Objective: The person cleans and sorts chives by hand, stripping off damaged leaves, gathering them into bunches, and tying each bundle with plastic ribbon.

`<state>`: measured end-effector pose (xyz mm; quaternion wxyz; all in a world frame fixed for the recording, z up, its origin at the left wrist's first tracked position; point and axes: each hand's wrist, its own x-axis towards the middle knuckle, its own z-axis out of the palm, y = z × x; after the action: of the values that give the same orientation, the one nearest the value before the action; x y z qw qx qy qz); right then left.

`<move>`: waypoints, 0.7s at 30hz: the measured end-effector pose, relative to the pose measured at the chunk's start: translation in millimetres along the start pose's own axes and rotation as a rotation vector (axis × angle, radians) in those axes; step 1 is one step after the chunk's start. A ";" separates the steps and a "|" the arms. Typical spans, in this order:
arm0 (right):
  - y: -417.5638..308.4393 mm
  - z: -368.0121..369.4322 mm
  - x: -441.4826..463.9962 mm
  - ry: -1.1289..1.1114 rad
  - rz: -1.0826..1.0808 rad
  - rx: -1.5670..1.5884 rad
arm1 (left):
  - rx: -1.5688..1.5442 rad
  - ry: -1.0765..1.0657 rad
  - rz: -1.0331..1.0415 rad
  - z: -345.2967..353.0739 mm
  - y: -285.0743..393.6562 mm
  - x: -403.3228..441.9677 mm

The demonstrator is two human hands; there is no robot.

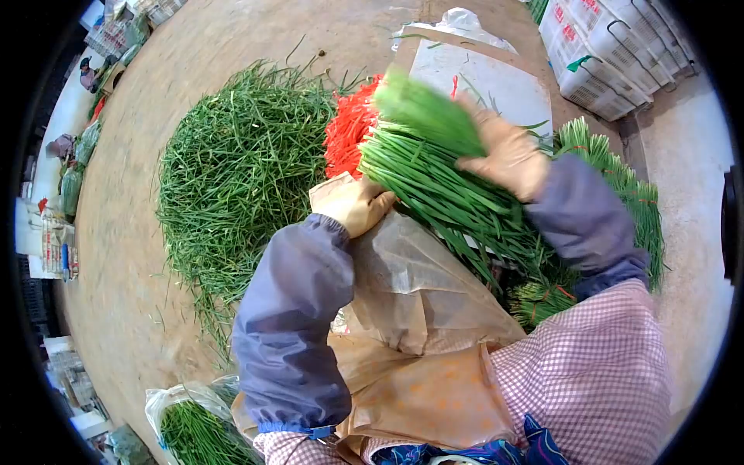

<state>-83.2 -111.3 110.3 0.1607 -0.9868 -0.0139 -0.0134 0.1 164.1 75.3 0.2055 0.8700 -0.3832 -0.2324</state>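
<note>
My right hand point(508, 155), in a tan glove, grips a bunch of garlic chives point(426, 112) that is smeared by motion. The bunch is over a larger pile of chives point(442, 174), whose cut ends point left. At the pile's lower left edge is my left hand point(356, 205), gloved too, its fingers curled in. What it holds, if anything, is hidden. Just beyond the left hand lies a heap of red ties point(353, 128). A white board point(488, 70) shows beyond the pile.
A big heap of loose green leaves point(244, 167) covers the floor at left. Tied chive bundles point(620, 178) stand at right. White crates point(608, 50) are stacked at upper right. A plastic bag of greens point(198, 426) sits at lower left. People point(89, 74) are far left.
</note>
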 end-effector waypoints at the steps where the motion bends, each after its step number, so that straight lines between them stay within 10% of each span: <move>1: 7.1 29.2 6.7 -0.095 -0.068 -0.195 | 0.014 -0.016 -0.012 -1.1 4.5 4.3; 10: 2.8 4.9 1.8 -0.186 -0.037 0.136 | -0.077 -0.003 -0.056 -1.9 13.0 9.5; 21: -36.2 56.4 -9.5 -0.144 0.140 -0.343 | -0.241 -0.222 -0.114 -15.6 -6.8 21.9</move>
<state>-92.6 -59.3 68.0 -0.0109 -0.9967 0.0456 0.0663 25.8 154.4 78.9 0.2510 0.8284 -0.3231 -0.3826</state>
